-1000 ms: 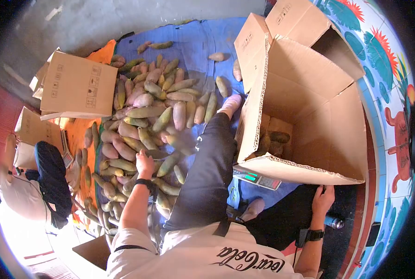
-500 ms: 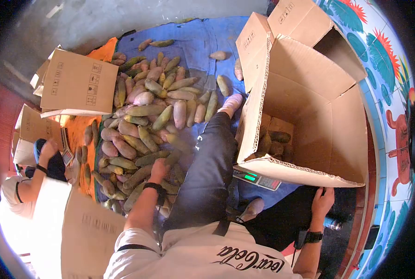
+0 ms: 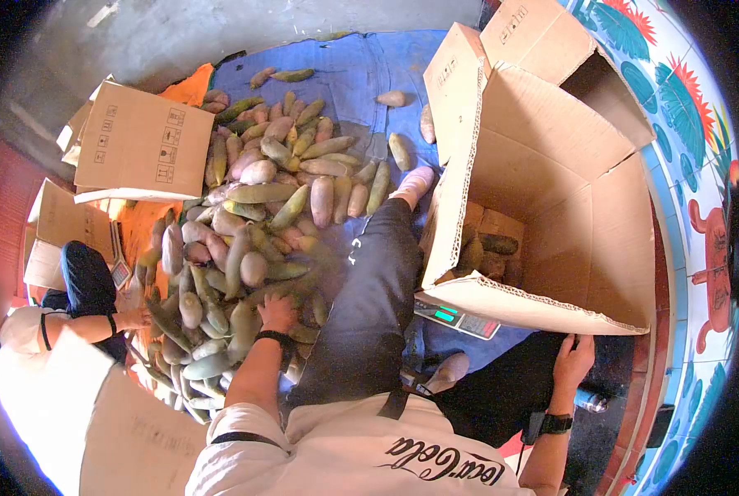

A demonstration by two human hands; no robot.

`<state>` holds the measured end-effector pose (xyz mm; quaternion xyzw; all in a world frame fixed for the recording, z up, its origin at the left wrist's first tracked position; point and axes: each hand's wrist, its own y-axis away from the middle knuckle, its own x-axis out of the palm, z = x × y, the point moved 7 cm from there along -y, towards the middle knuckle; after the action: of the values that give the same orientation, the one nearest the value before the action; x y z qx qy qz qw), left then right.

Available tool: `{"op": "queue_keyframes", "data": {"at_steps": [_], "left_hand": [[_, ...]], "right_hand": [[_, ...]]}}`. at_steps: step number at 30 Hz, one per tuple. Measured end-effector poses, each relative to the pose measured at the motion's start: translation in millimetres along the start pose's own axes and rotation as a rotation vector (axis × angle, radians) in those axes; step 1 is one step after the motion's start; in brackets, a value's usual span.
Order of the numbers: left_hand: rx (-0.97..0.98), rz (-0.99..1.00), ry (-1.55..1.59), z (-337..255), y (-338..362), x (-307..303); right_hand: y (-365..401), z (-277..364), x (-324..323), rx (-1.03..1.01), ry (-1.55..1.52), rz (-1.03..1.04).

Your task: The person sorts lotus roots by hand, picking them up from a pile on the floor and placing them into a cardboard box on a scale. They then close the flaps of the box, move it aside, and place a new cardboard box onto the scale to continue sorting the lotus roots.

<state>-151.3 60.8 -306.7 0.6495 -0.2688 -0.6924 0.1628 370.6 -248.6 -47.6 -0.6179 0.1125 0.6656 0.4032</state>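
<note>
My left hand (image 3: pixel 277 314) rests on the lower right part of a heap of long green and reddish-brown vegetables (image 3: pixel 261 193), fingers apart and grasping none of them. On the right, my right hand (image 3: pixel 574 357) pinches the lower edge of a big open cardboard box (image 3: pixel 543 302). Several of the vegetables (image 3: pixel 499 244) lie at the bottom of that box, on its left side. Under the box's near left edge is a scale (image 3: pixel 468 324) with a lit green display.
A blue sheet (image 3: pixel 344 70) and an orange one (image 3: pixel 189 89) lie beneath the heap. Cardboard boxes (image 3: pixel 142 145) stand at left, with a tilted one (image 3: pixel 150 442) at lower left. Another person's hand (image 3: pixel 135 318) is at the heap's left edge. My leg (image 3: pixel 361 306) extends between heap and big box.
Many more vegetables now cover the heap's lower left. The lower-left box has shifted down and left. The other person's hand has moved down and right to the heap. My left hand has shifted slightly down.
</note>
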Motion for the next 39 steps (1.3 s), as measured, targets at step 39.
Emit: {"op": "queue_keyframes", "data": {"at_steps": [39], "left_hand": [[0.004,-0.013,-0.28,13.9,-6.2,40.7]], "right_hand": [[0.0,0.5,0.2,-0.038,0.072,-0.025]]}}
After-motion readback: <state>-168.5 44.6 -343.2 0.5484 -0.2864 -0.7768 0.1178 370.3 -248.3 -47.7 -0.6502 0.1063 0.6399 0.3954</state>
